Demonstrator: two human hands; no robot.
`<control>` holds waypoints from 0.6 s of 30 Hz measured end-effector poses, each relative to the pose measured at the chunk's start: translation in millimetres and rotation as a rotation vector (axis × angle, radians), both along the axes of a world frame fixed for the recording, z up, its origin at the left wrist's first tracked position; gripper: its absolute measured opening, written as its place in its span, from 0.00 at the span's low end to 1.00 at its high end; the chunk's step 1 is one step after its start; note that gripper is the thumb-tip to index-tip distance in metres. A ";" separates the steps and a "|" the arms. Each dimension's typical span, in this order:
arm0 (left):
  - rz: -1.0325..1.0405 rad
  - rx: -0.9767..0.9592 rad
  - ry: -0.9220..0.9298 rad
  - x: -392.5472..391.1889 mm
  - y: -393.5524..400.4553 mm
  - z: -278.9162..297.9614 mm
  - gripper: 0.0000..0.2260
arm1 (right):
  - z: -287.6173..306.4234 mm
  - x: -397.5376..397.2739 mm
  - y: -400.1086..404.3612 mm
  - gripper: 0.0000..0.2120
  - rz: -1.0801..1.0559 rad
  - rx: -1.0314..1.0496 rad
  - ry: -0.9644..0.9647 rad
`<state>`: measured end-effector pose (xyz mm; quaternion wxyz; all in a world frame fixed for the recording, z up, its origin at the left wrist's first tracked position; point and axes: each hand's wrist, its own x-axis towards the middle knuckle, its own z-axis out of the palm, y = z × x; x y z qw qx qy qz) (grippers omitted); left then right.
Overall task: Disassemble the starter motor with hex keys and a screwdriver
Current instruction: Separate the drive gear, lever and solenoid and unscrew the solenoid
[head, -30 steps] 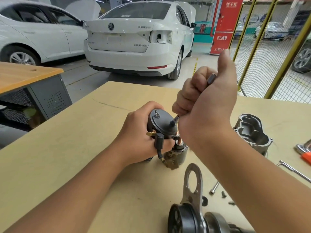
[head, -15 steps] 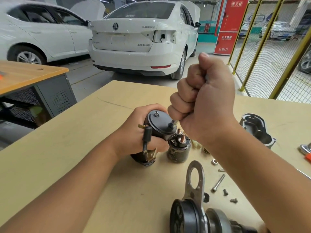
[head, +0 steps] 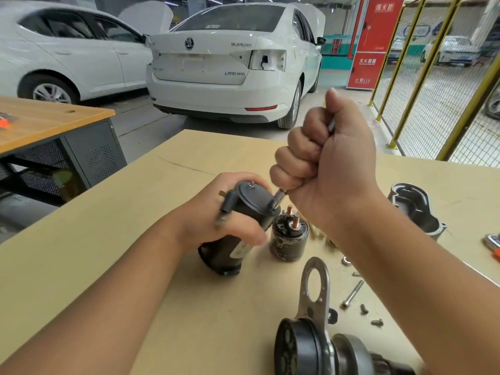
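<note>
Right hand: the right hand [head: 332, 155] was fisted round a tool [head: 278, 197], its tip on the motor's end cap.
Left hand: the left hand [head: 216, 215] wrapped the black starter motor body [head: 243, 226], tilted on the tabletop [head: 135, 266].
Solenoid: the solenoid [head: 288, 239] stood upright just right of the motor.
Near side: a bracketed housing [head: 313, 334]; loose bolts [head: 351, 293] to its right.
Far right: a grey casting [head: 414, 207].

Solenoid [head: 289, 239] stands right of motor body [head: 238, 234] — touching.
</note>
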<state>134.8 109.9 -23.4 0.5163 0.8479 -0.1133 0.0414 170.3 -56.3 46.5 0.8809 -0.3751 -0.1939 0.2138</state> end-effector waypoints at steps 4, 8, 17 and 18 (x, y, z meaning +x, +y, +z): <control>0.424 0.241 -0.245 -2.4 -32.0 0.4 0.23 | 9.4 17.5 -1.9 0.24 -0.404 -0.038 0.253; 0.586 0.324 -0.285 -7.1 -51.6 -4.9 0.23 | 17.8 21.2 -6.5 0.22 -0.558 -0.110 0.318; 0.511 0.318 -0.327 -9.7 -57.7 -5.7 0.24 | 15.5 16.6 -9.0 0.12 -0.539 -0.157 0.066; 0.505 0.309 -0.327 -9.4 -56.6 -5.8 0.24 | 13.7 16.9 -8.6 0.12 -0.540 -0.173 0.024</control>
